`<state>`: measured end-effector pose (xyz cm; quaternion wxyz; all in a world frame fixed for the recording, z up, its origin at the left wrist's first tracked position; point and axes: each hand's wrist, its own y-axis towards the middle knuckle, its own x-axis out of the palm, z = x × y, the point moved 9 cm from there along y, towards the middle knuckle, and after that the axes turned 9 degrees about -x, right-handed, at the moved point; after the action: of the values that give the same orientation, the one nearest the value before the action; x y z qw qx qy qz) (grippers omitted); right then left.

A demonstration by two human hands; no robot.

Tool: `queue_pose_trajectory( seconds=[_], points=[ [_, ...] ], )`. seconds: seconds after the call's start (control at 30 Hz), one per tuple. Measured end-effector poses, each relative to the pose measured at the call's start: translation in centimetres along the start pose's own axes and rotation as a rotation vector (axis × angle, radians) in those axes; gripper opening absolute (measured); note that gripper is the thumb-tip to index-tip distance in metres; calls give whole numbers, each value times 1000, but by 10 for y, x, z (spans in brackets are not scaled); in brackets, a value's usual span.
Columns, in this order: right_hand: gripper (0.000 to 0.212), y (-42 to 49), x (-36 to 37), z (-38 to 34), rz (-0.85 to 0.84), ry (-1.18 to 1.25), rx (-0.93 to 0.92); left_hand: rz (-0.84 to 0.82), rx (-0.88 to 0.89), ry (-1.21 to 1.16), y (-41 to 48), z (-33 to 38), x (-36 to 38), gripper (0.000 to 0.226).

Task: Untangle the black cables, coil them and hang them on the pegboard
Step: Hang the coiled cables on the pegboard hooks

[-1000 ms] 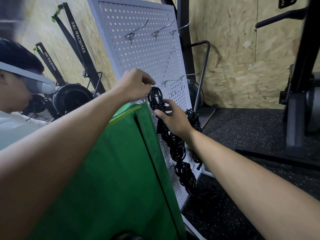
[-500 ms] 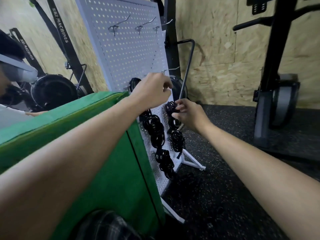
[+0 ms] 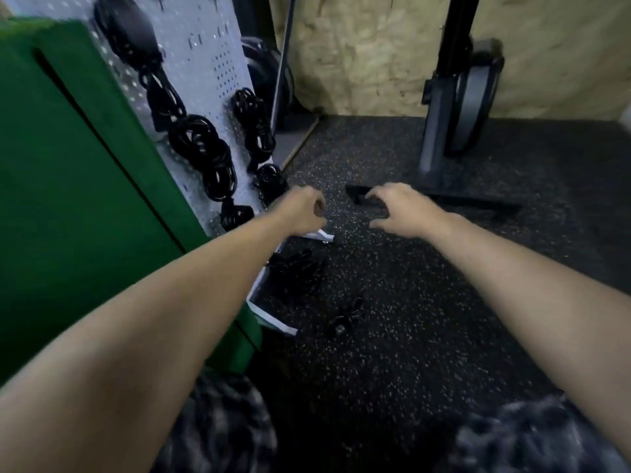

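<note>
Two chains of coiled black cables hang on the grey pegboard (image 3: pixel 211 63): a longer left chain (image 3: pixel 201 155) and a shorter right chain (image 3: pixel 254 128). The lower end of the right chain is just beside the left hand (image 3: pixel 300 209). It is unclear whether they touch because of motion blur.

A loose cable pile (image 3: pixel 297 268) lies on the floor by the pegboard's white foot (image 3: pixel 321 235), below the left forearm. A small cable (image 3: pixel 348 317) lies apart from the pile, nearer the camera.

The floor (image 3: pixel 426 336) is black speckled rubber. A green panel (image 3: pixel 68 165) stands left of the pegboard. At the back is a chipboard wall (image 3: pixel 368 52), with a dark machine stand (image 3: pixel 444 131) on the right.

- **Left hand:** fingers curled toward the palm, with nothing visible in the grip.
- **Right hand (image 3: pixel 399 208):** fingers spread and bent, holding nothing, well apart from all cables.
</note>
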<state>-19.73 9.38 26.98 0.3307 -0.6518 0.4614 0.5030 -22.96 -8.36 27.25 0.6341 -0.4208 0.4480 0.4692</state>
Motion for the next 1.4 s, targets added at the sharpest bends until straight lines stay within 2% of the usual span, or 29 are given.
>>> queue_pose_trajectory(
  seconds=[0.1, 0.2, 0.27, 0.37, 0.47, 0.53, 0.6, 0.67, 0.8, 0.87, 1.0, 1.07, 1.13, 1.23, 1.33, 1.4],
  points=[
    [67, -10, 61, 23, -150, -24, 43, -196, -61, -33, 17, -9, 94, 15],
    [71, -14, 120, 45, -271, -19, 71, -353, -153, -48, 23, -20, 189, 23],
    [73, -14, 156, 57, -329, -16, 67, -449, -226, -52, 22, -35, 251, 36],
    [74, -8, 201, 75, -400, -23, 66, -594, -342, -94, 14, -62, 330, 75],
    [72, 3, 236, 96, -467, -37, 71, -643, -387, -150, 13, -84, 385, 96],
    [69, 3, 244, 102, -485, -29, 76, -625, -386, -182, 10, -88, 394, 88],
    [67, 9, 251, 106, -494, -16, 78, -585, -403, -235, 17, -92, 392, 70],
    [67, 15, 247, 102, -496, -15, 70, -568, -411, -237, 30, -93, 380, 60],
    [74, 26, 223, 89, -471, -17, 61, -546, -370, -172, 55, -83, 339, 66],
    [76, 30, 203, 83, -438, -13, 63, -512, -340, -170, 62, -73, 307, 59],
    [84, 29, 160, 65, -362, 27, 51, -425, -248, -199, 66, -51, 217, 40],
    [96, 29, 135, 53, -315, 76, 40, -344, -173, -199, 66, -31, 156, 32],
    [98, 32, 107, 40, -223, 161, 52, -240, -81, -202, 66, -6, 91, 23],
    [72, 36, 59, 26, 18, 243, 70, -120, 57, -193, 57, 29, -2, 17],
    [43, 37, 5, 11, 278, 313, 64, -45, 148, -120, 44, 51, -75, 22],
    [27, 41, -29, -6, 376, 413, 23, 18, 181, -82, 35, 56, -120, 28]
  ],
)
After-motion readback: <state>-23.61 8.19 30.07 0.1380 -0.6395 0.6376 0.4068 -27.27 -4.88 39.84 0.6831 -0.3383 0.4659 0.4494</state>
